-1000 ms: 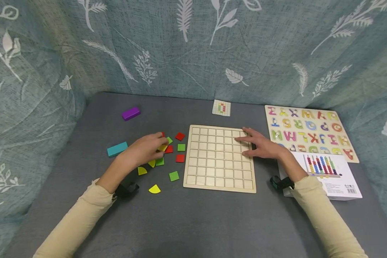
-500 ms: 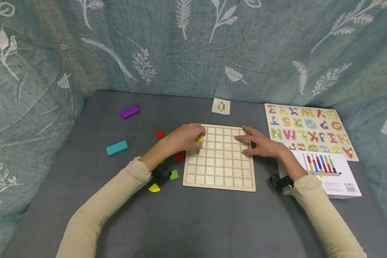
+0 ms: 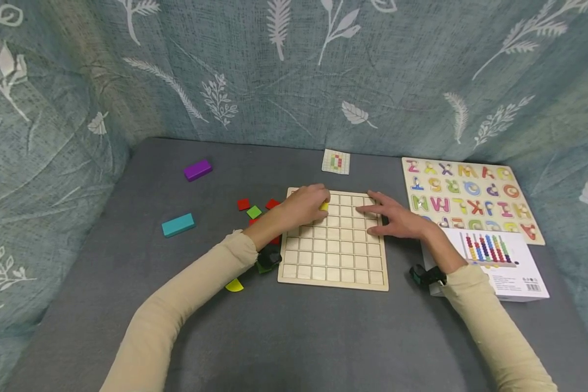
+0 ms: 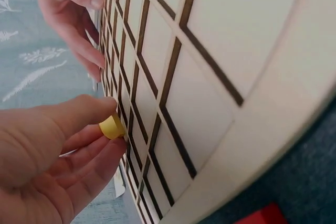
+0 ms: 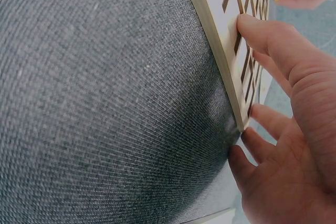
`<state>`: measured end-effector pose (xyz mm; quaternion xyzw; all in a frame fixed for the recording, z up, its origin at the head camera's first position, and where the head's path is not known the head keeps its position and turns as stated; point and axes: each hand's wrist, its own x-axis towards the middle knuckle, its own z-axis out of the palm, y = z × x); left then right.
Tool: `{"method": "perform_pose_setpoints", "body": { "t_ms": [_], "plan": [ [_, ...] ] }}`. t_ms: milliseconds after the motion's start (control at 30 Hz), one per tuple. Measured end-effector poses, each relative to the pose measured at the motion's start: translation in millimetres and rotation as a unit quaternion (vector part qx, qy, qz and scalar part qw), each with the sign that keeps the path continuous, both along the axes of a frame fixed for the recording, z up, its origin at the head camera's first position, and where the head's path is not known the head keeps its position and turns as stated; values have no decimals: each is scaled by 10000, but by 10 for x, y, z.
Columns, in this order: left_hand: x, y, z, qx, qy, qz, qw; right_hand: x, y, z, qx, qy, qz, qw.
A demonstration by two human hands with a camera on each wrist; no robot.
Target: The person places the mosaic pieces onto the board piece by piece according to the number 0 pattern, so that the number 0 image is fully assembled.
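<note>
My left hand (image 3: 305,207) pinches a yellow quarter-circle tile (image 4: 111,128) between thumb and fingers, over the upper left part of a wooden grid board (image 3: 333,261). The tile's edge is at the board's surface; whether it sits in a square I cannot tell. My right hand (image 3: 397,222) rests at the board's upper right edge with fingers spread, the thumb (image 5: 257,27) on the grid and other fingertips by the rim. Loose red tiles (image 3: 243,204), a green tile (image 3: 254,212) and a yellow quarter-circle tile (image 3: 234,285) lie left of the board, some hidden under my left forearm.
Behind the board lies a small pattern card (image 3: 336,162). A teal block (image 3: 178,225) and a purple block (image 3: 198,170) are at the left. On the right, a white abacus box (image 3: 500,272) overlaps an alphabet puzzle board (image 3: 463,188). A patterned curtain (image 3: 294,92) hangs behind the table.
My left hand has gone from the loose tiles rightward onto the board, carrying the yellow quarter-circle tile, then slightly further right. My right hand has stayed on the board's edge.
</note>
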<state>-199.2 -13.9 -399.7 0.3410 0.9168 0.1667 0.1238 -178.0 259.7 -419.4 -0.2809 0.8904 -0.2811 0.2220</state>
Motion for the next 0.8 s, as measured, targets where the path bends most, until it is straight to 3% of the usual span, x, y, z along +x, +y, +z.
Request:
{"method": "perform_pose_setpoints", "body": {
  "t_ms": [400, 800],
  "plan": [
    [-1, -6, -32, 326, -193, 108, 9992, -1, 3, -3, 30, 50, -14, 10000],
    [26, 17, -42, 292, -345, 406, 9982, 17, -11, 11, 37, 67, -43, 10000]
  ]
}}
